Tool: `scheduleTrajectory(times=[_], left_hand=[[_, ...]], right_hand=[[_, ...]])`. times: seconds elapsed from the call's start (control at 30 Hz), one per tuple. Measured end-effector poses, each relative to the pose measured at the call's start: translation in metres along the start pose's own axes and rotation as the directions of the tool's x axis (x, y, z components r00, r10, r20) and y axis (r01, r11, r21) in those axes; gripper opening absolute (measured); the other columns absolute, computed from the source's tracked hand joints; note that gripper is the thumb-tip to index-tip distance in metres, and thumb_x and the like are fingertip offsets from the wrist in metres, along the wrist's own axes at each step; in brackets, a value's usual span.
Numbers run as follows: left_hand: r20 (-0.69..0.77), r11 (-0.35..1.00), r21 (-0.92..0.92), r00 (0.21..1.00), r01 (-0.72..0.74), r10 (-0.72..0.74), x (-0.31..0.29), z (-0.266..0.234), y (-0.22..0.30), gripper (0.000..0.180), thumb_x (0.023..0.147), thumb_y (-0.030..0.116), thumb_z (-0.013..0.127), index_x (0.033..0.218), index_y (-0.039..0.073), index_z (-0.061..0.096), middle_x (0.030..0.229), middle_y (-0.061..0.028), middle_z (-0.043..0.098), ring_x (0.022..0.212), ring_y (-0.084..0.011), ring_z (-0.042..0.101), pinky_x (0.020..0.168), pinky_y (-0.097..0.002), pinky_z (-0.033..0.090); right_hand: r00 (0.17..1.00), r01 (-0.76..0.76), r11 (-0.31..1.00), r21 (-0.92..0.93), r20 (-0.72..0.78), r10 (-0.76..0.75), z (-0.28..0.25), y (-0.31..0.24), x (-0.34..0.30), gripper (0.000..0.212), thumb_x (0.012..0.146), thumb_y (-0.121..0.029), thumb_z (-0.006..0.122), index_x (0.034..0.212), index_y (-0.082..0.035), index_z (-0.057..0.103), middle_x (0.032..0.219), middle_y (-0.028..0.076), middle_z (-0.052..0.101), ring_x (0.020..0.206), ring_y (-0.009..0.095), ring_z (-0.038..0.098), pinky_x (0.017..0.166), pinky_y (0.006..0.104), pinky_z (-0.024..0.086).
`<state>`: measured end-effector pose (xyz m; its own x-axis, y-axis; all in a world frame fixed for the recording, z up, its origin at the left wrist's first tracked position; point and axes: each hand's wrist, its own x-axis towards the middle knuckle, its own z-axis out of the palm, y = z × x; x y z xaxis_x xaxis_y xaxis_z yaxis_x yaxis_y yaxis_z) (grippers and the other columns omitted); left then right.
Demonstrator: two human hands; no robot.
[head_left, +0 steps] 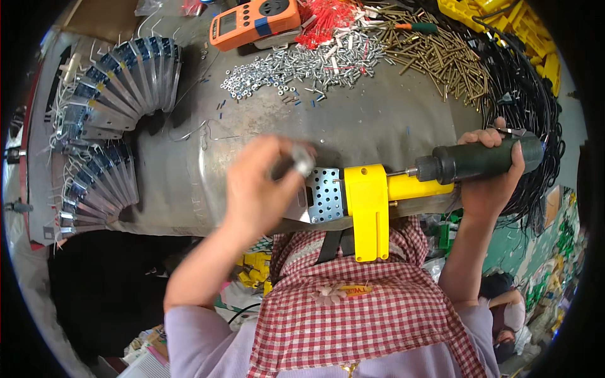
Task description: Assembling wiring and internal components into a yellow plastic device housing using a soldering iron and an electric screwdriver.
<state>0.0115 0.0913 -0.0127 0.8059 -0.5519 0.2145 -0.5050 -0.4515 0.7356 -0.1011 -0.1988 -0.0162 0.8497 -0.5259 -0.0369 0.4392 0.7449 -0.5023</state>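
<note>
My right hand [495, 164] is wrapped round a dark electric screwdriver [476, 161] lying level. The screwdriver's bit reaches left to a yellow plastic housing [370, 211] at the bench's near edge. Against the housing's left side sits a perforated metal plate [326, 195] with rows of round holes. Left of this plate, my left hand [255, 183] is raised with curled fingers, blurred by motion. A small silvery piece [304, 162] shows at its fingertips, too smeared to name.
Loose screws [340, 63], nuts [242, 79] and long brass-coloured screws [435, 57] cover the far side. An orange meter [255, 24] lies behind them. Metal-and-clear parts [126, 82] fan out at left. Black cables [535, 126] and yellow parts [513, 31] fill the right. Another person [506, 309] is lower right.
</note>
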Motion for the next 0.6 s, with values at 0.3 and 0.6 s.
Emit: scheduleTrajectory(times=[0.3, 0.6], left_hand=[[-0.03, 0.986, -0.151, 0.997, 0.065, -0.07, -0.026, 0.025, 0.009, 0.016, 0.075, 0.002, 0.067, 0.079, 0.01, 0.053, 0.087, -0.0013, 0.066, 0.091, -0.0151, 0.057, 0.107, -0.0461, 0.02], [-0.054, 0.979, -0.2, 0.997, 0.04, -0.051, -0.026, 0.03, 0.005, 0.016, 0.075, 0.0, 0.068, 0.079, 0.008, 0.054, 0.085, -0.0016, 0.066, 0.086, -0.0154, 0.06, 0.11, -0.0511, 0.018]], right_hand=[[1.0, 0.01, 1.0, 0.008, 0.022, -0.01, -0.002, -0.001, -0.002, 0.04, 0.088, -0.027, 0.053, 0.118, -0.003, 0.043, 0.088, 0.003, 0.045, 0.089, 0.016, 0.048, 0.096, 0.0382, 0.036], [0.998, 0.039, 0.993, 0.112, 0.054, -0.046, -0.001, 0.006, -0.004, 0.039, 0.086, -0.027, 0.055, 0.116, -0.005, 0.044, 0.086, 0.001, 0.046, 0.086, 0.014, 0.048, 0.094, 0.0376, 0.036]])
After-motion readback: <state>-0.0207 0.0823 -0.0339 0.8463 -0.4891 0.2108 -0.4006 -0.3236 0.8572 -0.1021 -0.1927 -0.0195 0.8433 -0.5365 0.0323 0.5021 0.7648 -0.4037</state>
